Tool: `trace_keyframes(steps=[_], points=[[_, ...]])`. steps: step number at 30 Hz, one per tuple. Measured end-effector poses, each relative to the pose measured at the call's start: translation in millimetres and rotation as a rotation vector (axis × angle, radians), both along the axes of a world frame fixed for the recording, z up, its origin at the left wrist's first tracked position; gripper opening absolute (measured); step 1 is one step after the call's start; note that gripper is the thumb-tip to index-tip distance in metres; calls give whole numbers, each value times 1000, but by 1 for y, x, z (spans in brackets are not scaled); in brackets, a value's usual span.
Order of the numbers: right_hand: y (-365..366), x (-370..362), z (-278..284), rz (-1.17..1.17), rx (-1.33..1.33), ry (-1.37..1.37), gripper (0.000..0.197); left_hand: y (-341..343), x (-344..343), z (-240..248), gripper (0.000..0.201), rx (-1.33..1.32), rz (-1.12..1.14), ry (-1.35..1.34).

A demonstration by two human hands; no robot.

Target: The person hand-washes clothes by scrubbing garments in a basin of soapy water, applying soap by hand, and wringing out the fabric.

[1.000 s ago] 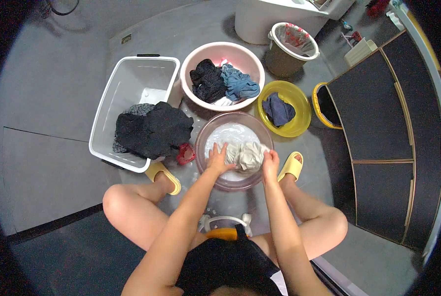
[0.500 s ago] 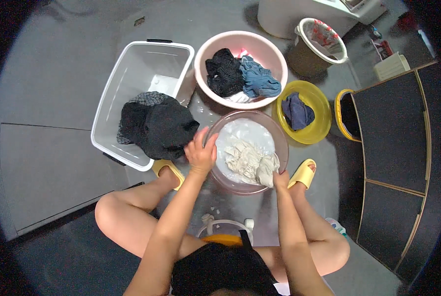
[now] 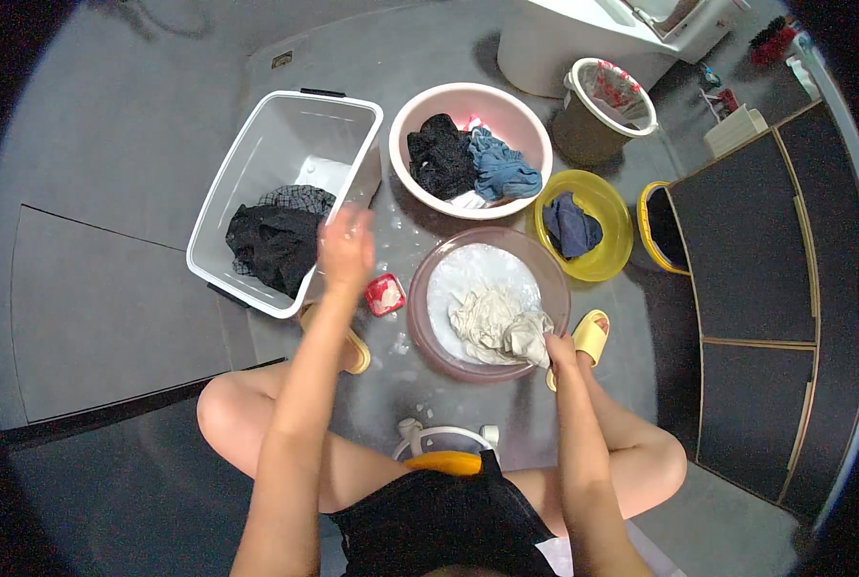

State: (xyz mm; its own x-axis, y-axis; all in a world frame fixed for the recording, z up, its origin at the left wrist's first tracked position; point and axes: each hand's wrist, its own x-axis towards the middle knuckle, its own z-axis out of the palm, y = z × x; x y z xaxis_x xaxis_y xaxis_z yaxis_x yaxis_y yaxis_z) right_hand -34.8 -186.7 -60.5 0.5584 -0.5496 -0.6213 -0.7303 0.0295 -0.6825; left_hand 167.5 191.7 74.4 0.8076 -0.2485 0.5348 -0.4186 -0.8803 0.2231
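Observation:
A wet off-white cloth (image 3: 492,324) lies bunched in soapy water inside a mauve basin (image 3: 423,332). My right hand (image 3: 560,348) is shut on the cloth's gathered end at the basin's right rim. My left hand (image 3: 348,252), a little blurred, is raised by the right wall of a white storage bin (image 3: 220,183). Its fingers are stretched out and hold nothing. Dark clothing (image 3: 273,245), part of it checked mesh, is heaped in that bin. Between bin and basin, a red soap dish (image 3: 385,294) with a pale piece in it sits on the wet floor.
A pink basin (image 3: 402,183) with black and blue clothes stands beyond. To the right are a yellow basin (image 3: 616,245) with a navy cloth, a lined trash bin (image 3: 583,130), a yellow-rimmed bucket (image 3: 652,252) and dark cabinets (image 3: 746,250). My slippered feet flank the mauve basin.
My left hand has moved left and away from the mauve basin. The dark clothing has dropped lower into the white bin, and the red soap dish has come into view. My right hand keeps its grip.

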Motion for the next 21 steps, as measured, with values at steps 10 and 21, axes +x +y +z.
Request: trace_keyframes(steps=[10, 21], points=[[32, 24, 75, -6, 114, -28, 46, -125, -92, -146, 90, -543, -83, 1152], [41, 77, 124, 40, 72, 17, 46, -165, -55, -165, 93, -593, -229, 1305]])
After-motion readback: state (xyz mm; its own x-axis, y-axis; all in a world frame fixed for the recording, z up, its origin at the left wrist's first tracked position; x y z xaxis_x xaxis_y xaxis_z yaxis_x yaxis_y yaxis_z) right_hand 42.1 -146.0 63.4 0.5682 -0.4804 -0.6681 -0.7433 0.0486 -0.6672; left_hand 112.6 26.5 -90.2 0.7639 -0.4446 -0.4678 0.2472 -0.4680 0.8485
